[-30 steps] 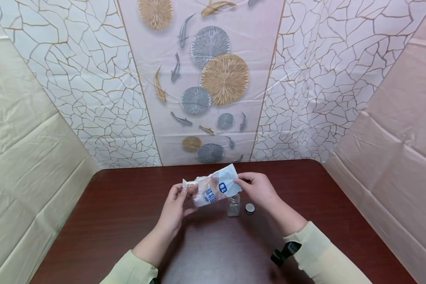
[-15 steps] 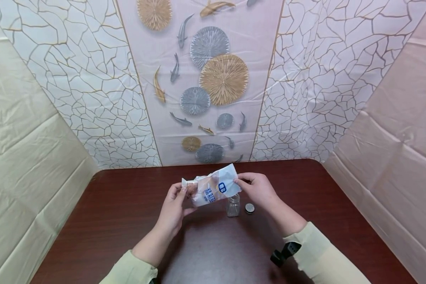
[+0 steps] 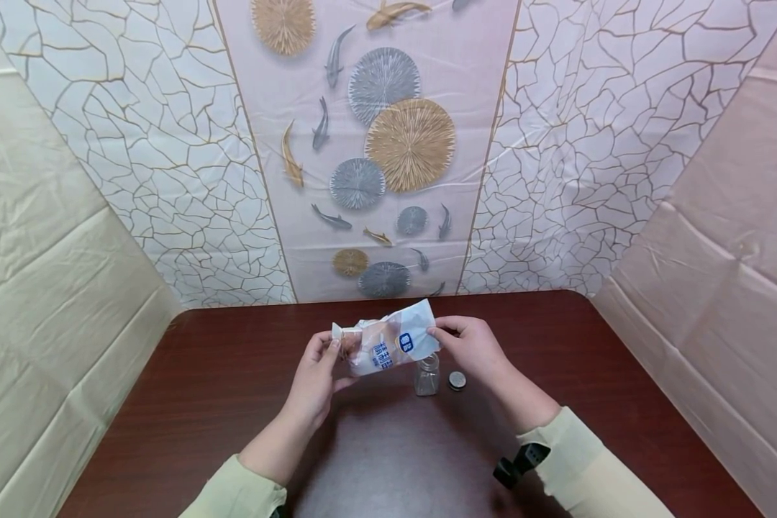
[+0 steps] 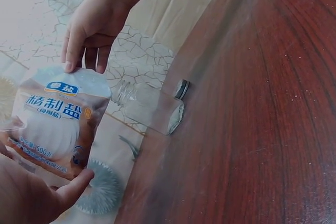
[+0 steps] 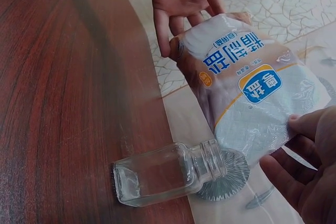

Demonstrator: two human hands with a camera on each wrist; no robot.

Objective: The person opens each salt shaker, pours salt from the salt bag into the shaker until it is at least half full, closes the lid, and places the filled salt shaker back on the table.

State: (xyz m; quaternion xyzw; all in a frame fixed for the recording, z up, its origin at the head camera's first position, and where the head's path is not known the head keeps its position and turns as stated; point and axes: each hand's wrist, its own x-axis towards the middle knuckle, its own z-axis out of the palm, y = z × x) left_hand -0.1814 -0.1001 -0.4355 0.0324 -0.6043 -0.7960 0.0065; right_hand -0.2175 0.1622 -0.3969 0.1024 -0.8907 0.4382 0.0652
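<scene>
A soft plastic bag of salt (image 3: 388, 342), white and tan with blue lettering, hangs above the table, held at both ends. My left hand (image 3: 314, 374) grips its bottom end, thumb on the front and fingers partly hidden behind. At the pale top end, my right hand (image 3: 471, 344) pinches the edge between thumb and fingers. A clear glass jar (image 3: 426, 380) without its lid stands upright just below that end. In the right wrist view the jar's threaded mouth (image 5: 212, 160) lies right by the bag's lower edge.
A round metal lid (image 3: 456, 380) lies on the dark red table (image 3: 201, 403), close to the right of the jar. Patterned cloth (image 3: 362, 237) hangs behind the table, and plain beige cloth (image 3: 719, 288) runs along the sides. A black strap (image 3: 521, 464) sits on the right wrist.
Hardly anything differs: both hands keep the bag over the jar, with its printed side slightly more creased. The jar and lid stay where they were.
</scene>
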